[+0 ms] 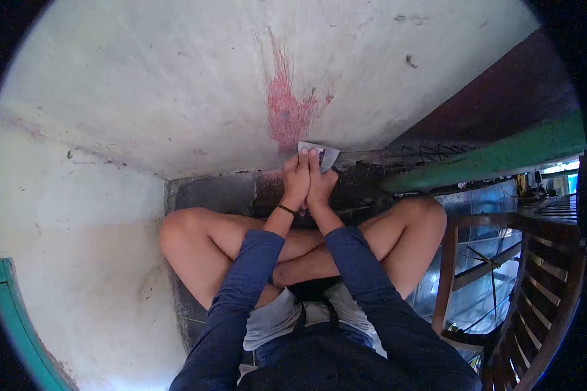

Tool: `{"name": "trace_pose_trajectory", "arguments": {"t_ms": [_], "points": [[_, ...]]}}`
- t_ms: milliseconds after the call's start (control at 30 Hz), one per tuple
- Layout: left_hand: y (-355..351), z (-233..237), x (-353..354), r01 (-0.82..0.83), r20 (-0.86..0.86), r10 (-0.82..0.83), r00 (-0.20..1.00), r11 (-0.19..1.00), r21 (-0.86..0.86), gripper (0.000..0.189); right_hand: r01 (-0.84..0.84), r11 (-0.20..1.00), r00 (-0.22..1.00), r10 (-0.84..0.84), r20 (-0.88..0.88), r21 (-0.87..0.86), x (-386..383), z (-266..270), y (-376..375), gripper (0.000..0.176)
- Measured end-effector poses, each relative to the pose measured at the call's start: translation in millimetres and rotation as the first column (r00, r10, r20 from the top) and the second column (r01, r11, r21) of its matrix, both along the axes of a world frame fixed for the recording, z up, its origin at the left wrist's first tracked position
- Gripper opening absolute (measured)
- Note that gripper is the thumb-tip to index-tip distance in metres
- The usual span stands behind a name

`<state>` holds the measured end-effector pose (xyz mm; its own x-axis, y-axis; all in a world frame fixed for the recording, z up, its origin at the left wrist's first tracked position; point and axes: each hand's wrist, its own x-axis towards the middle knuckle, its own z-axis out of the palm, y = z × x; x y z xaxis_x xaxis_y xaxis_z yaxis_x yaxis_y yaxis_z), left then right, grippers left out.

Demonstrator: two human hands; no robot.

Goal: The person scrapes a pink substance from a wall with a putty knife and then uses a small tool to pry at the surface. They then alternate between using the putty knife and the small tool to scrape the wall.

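Observation:
Both hands are together in front of the crossed legs, close to the foot of the wall [195, 85]. My left hand [295, 181] and my right hand [320, 184] press side by side on a scraper [329, 156] with a wide, flat, pale grey blade. A finger or thumb of each hand lies along the blade; its handle is hidden under the palms. The blade's far edge lies at or very near the wall. Just above and left of it is a rough red patch [287, 111] with streaks running upward. A dark band circles my left wrist.
Dark tiles [215, 195] cover the floor, dirty along the wall's base. A green pole or beam [489, 153] slants at the right. A brown slatted wooden chair [447, 274] stands at the right. A green frame [19, 313] edges the lower left wall.

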<state>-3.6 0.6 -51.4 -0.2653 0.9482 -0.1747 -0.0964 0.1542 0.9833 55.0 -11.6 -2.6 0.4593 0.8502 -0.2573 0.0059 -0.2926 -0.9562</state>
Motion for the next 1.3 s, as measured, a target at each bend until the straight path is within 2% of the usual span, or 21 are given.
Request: {"name": "trace_pose_trajectory", "arguments": {"t_ms": [33, 133, 200, 233, 267, 333, 433, 533, 567, 633, 733, 767, 833, 867, 900, 1000, 1033, 1100, 1200, 1233, 1300], "points": [[1, 11, -1, 0.020, 0.033, -0.022, 0.999, 0.997, 0.080, 0.050, -0.007, 0.995, 0.999, 0.012, -0.053, 0.099, 0, 4, 2, 0.055], [-9, 1, 4, -0.061, -0.115, 0.053, 0.992, 0.995, -0.074, 0.049, 0.021, 0.999, 1.000, -0.021, 0.002, 0.034, -2, -31, 1, 0.051], [-3, -33, 1, -0.068, -0.063, 0.055, 0.996, 0.974, -0.216, 0.050, 0.022, 0.992, 0.998, -0.015, 0.059, -0.127, -2, -46, 4, 0.051], [-3, -32, 0, -0.066, -0.036, 0.058, 0.998, 0.955, -0.290, 0.050, 0.028, 0.977, 0.996, -0.009, 0.088, -0.210, -2, -41, 1, 0.051], [-3, -32, 1, -0.048, -0.029, 0.043, 0.999, 0.981, -0.190, 0.050, 0.018, 0.991, 0.999, -0.012, 0.042, -0.132, -1, -37, -1, 0.053], [-3, 7, 1, -0.017, -0.022, 0.017, 1.000, 1.000, 0.025, 0.051, 0.002, 0.999, 0.999, 0.000, -0.050, 0.036, -1, -7, -1, 0.057], [0, -15, 3, -0.009, 0.157, 0.009, 0.987, 1.000, 0.002, 0.052, 0.005, 0.999, 1.000, -0.004, -0.016, 0.039, 0, -29, 6, 0.061], [-2, -30, 3, -0.055, 0.031, 0.063, 0.998, 0.973, -0.226, 0.051, 0.047, 0.989, 0.996, -0.036, 0.084, -0.139, -2, -28, -5, 0.061], [-6, -34, 4, -0.038, -0.031, 0.033, 0.999, 0.984, -0.174, 0.052, 0.038, 0.988, 0.997, -0.027, 0.072, -0.149, -2, -29, -4, 0.061], [-10, 20, 1, 0.010, -0.157, -0.020, 0.987, 0.998, -0.065, 0.052, 0.020, 0.998, 0.999, -0.018, 0.036, -0.053, 2, -25, -1, 0.062], [1, 10, -4, 0.108, 0.100, -0.110, 0.989, 0.994, 0.032, 0.053, 0.050, 0.996, 0.999, -0.050, -0.005, 0.077, -1, -20, 6, 0.062], [-9, 4, 0, 0.057, 0.126, -0.050, 0.991, 0.997, -0.049, 0.051, 0.076, 0.992, 0.997, -0.074, -0.020, 0.105, -3, -19, -1, 0.062], [-10, -4, 7, -0.041, 0.155, 0.068, 0.985, 0.984, -0.171, 0.047, 0.081, 0.996, 0.996, -0.080, 0.050, -0.023, -2, -42, -1, 0.062], [-9, -4, 6, -0.024, 0.136, 0.044, 0.990, 0.989, -0.146, 0.047, 0.084, 0.993, 0.993, -0.077, 0.085, -0.084, -2, -56, 0, 0.062], [-11, -1, 5, -0.005, 0.119, 0.021, 0.993, 0.992, -0.127, 0.047, 0.062, 0.991, 0.996, -0.053, 0.078, -0.121, -1, -31, -4, 0.063], [1, 12, 1, 0.043, 0.118, -0.044, 0.992, 0.999, 0.014, 0.047, 0.050, 0.997, 0.999, -0.051, 0.013, 0.058, 1, -16, 3, 0.064], [2, 14, 0, 0.053, 0.125, -0.061, 0.990, 0.996, 0.066, 0.048, 0.062, 0.997, 0.998, -0.063, 0.023, 0.048, 1, -23, 7, 0.064], [-8, -17, 4, 0.003, 0.139, 0.008, 0.990, 0.997, -0.074, 0.048, 0.092, 0.996, 0.995, -0.092, 0.037, 0.001, -2, -38, 0, 0.064], [-9, -11, 2, 0.021, 0.218, 0.019, 0.976, 0.983, -0.181, 0.048, 0.056, 0.980, 0.978, -0.016, 0.207, -0.191, -2, -26, -5, 0.061], [-10, -3, 2, 0.045, 0.260, 0.010, 0.966, 0.977, -0.207, 0.048, 0.038, 0.990, 0.990, -0.019, 0.143, -0.134, -1, -20, -7, 0.060], [-4, 11, 1, 0.047, 0.197, -0.027, 0.980, 0.994, -0.097, 0.048, 0.011, 1.000, 1.000, -0.011, 0.018, -0.011, 2, -10, -5, 0.058]]}}
